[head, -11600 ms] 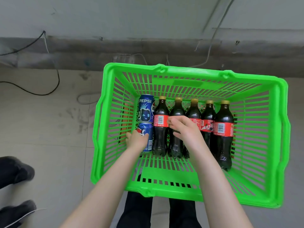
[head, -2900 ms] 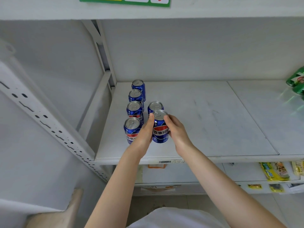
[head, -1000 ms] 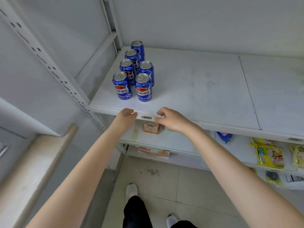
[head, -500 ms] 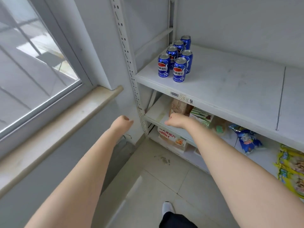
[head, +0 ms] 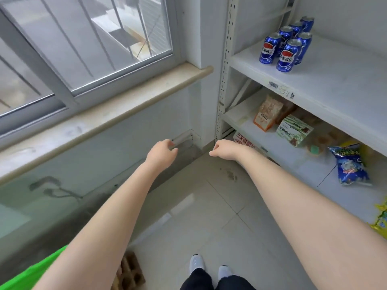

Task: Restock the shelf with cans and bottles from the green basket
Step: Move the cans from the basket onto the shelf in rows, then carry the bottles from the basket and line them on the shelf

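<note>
Both bare arms reached forward over the pale tiled floor (head: 209, 216), apart from each other and touching nothing. The left hand (head: 161, 152) hung with its fingers loosely curled under and gripped nothing; the right hand (head: 225, 150) was likewise loosely curled, thumb tip poking out to the side, and held nothing.

Only a corner of the bright green plastic basket (head: 31, 273) showed at the lower left edge, partly behind the left forearm (its contents could not be seen). Just beside it on the floor lay a brown block with square holes (head: 129, 273).

At the upper right, six blue aluminium drink cans (head: 287, 45) stood upright in a tight cluster near the left end of the white metal shelf (head: 335, 80), whose front edge bore a barcode label (head: 273, 84). On the shelf below sat an orange snack bag (head: 267, 116), a green-and-white carton (head: 293, 130) just beside it, and a blue crisp packet (head: 349, 166) farther right.

A barred window with a beige stone sill (head: 104, 114) filled the upper left. Two white shoes (head: 195, 264) showed at the bottom.
</note>
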